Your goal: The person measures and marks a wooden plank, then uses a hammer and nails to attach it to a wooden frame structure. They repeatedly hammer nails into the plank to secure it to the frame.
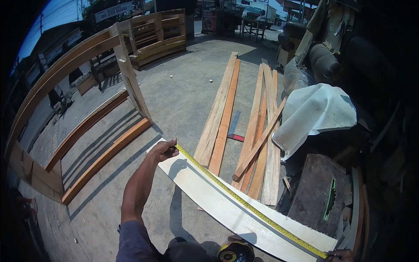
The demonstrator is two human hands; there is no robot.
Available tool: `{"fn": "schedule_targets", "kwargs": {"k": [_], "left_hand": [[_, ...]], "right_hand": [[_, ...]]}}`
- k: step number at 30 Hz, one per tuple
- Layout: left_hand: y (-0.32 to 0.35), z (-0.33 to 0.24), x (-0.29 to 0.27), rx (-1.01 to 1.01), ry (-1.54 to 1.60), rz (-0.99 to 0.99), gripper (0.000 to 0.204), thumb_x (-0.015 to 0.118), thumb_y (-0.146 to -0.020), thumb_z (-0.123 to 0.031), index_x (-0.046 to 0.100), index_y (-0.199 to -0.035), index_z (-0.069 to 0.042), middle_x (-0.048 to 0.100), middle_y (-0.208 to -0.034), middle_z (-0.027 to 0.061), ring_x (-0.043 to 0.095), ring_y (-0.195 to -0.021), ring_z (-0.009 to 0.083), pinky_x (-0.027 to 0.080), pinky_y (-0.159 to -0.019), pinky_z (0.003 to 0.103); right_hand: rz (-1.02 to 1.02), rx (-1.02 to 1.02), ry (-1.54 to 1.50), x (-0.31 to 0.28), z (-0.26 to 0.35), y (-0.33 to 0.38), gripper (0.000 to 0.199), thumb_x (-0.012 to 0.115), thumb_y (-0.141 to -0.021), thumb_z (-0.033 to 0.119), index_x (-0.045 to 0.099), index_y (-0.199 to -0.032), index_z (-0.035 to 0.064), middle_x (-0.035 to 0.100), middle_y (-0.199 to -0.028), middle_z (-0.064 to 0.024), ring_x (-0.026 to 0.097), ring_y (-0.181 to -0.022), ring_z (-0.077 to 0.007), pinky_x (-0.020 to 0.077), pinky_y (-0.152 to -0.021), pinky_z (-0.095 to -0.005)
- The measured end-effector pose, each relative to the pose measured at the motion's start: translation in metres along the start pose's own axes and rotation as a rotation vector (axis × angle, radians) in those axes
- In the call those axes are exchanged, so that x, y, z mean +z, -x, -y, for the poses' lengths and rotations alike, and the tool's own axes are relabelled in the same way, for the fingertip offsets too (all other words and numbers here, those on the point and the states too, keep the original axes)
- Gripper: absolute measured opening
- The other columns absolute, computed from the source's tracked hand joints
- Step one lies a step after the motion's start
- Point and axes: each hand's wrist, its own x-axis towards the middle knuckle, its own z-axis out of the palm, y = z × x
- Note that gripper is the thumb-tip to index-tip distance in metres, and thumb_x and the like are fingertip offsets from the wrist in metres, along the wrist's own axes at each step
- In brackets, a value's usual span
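A yellow tape measure (244, 202) is stretched lengthwise above a long pale plywood strip (209, 198), casting a thin shadow on it. My left hand (165, 149) pinches the tape's end at the strip's far left end. At the near right end, my right hand (341, 255) is closed at the tape's other end; the picture's edge and the dark cut off much of it, and the tape's case cannot be made out. Below the strip, near my legs, is a round black thing with a yellow ring (235, 252).
Several loose planks (224, 113) lie beyond the strip, with a blue-bladed, red-handled square (236, 137) between them. A wooden frame (126, 83) stands at left, another slatted frame (159, 37) behind it. At right are a white cloth (323, 109) and a dark worktop with a green-edged slot (316, 187).
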Motion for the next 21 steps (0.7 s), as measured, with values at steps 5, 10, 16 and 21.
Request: {"fn": "schedule_targets", "kwargs": {"k": [5,10,16,21], "left_hand": [[-0.026,0.072,-0.081,0.330,-0.073,-0.583,0.071,0.059,-0.102,-0.055,0.046,-0.143,0.002,0.052,-0.132,0.0214,0.057,-0.122,0.0340,0.047,-0.102,0.056],[0.027,0.180,-0.046,0.292,0.002,-0.955,0.065,0.061,-0.098,-0.036,0.039,-0.148,-0.001,0.047,-0.144,0.0275,0.051,-0.128,0.0384,0.045,-0.102,0.053],[0.058,0.252,-0.004,0.160,0.007,-0.756,0.065,0.063,-0.097,-0.034,0.037,-0.148,-0.003,0.046,-0.141,0.0244,0.053,-0.116,0.0331,0.048,-0.090,0.052],[0.088,0.209,0.011,0.478,-0.230,-0.727,0.047,0.059,-0.099,-0.023,0.050,-0.137,0.003,0.050,-0.137,0.0250,0.050,-0.126,0.0345,0.042,-0.107,0.045]], "right_hand": [[0.210,0.104,0.016,0.010,0.046,-0.033,0.049,0.067,-0.085,0.047,0.081,-0.114,0.0109,0.077,-0.085,-0.0119,0.073,-0.076,-0.0300,0.0557,-0.081,-0.0414],[0.353,-0.035,0.168,0.042,0.136,-0.105,0.058,0.061,-0.085,0.059,0.083,-0.109,0.0117,0.078,-0.085,-0.0131,0.074,-0.081,-0.0290,0.0548,-0.081,-0.0407],[0.315,-0.186,0.131,0.084,0.214,-0.160,0.057,0.060,-0.083,0.057,0.082,-0.100,0.0065,0.077,-0.093,-0.0200,0.074,-0.087,-0.0336,0.0541,-0.080,-0.0416],[0.360,-0.089,0.187,0.060,0.174,-0.148,0.067,0.060,-0.083,0.067,0.083,-0.105,0.0086,0.078,-0.097,-0.0195,0.074,-0.089,-0.0341,0.0544,-0.080,-0.0419]]}}
